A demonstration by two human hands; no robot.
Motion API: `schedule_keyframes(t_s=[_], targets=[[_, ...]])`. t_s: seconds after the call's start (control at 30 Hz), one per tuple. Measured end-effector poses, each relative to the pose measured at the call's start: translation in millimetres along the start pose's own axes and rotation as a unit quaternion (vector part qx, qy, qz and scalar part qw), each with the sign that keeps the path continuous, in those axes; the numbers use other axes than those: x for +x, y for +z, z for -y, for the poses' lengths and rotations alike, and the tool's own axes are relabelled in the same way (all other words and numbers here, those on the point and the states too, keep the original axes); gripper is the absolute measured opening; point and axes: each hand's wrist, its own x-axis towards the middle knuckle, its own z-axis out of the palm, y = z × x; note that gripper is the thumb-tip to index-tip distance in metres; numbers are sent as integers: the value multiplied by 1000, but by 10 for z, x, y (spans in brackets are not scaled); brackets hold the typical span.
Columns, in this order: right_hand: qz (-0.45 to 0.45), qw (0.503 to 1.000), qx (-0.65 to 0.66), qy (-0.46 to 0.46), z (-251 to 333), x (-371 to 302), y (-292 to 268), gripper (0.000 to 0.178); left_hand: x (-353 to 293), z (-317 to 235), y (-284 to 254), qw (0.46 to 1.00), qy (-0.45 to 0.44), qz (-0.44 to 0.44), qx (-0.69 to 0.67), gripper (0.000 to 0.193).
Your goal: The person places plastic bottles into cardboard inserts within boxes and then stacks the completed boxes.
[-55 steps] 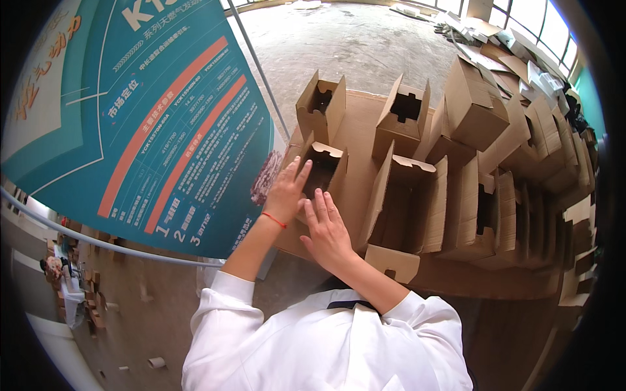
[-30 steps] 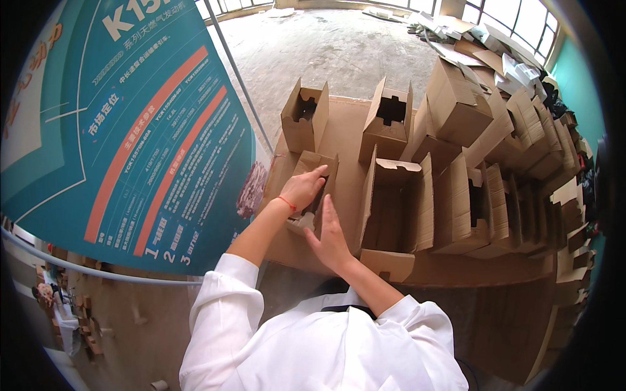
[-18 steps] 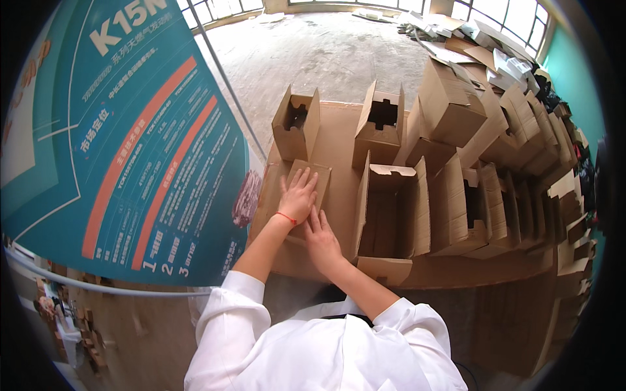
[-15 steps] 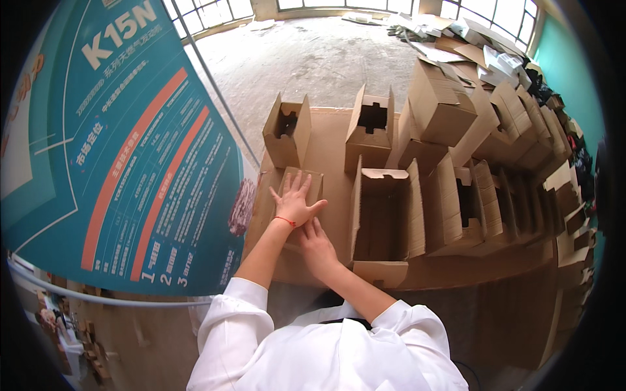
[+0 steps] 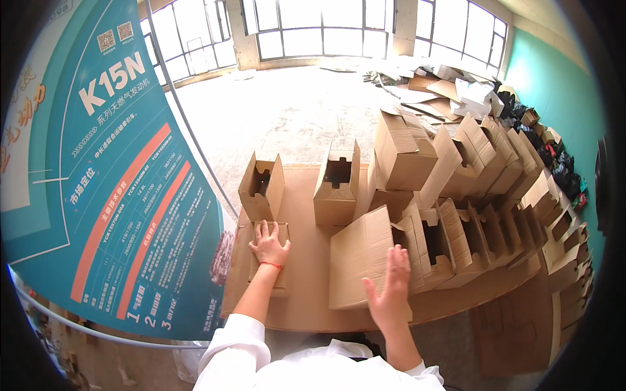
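Head: small carton [image 5: 282, 279] apparently steadied under left hand [image 5: 268, 249], fingers spread; larger carton [image 5: 357, 260] fronted by right hand [image 5: 390, 290], fingers unclenched.

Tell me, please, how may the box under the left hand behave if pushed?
The box would probably slide, not roll, given its flat faces. It seems low, so tipping looks unlikely. Being cardboard, it might dent easily.

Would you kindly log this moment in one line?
left hand: on closed box | right hand: at larger box, contact unclear | beyond: open boxes
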Motion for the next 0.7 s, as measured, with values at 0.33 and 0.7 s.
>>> schedule_keyframes(t_s=[0.33,0.7], targets=[[60,974,176,126,-780,-122,-147,73,-471,153,4,998,57,3,15,70],[307,767,507,248,-905,-153,865,95,-1278,326,-299,952,110,67,-277,81]])
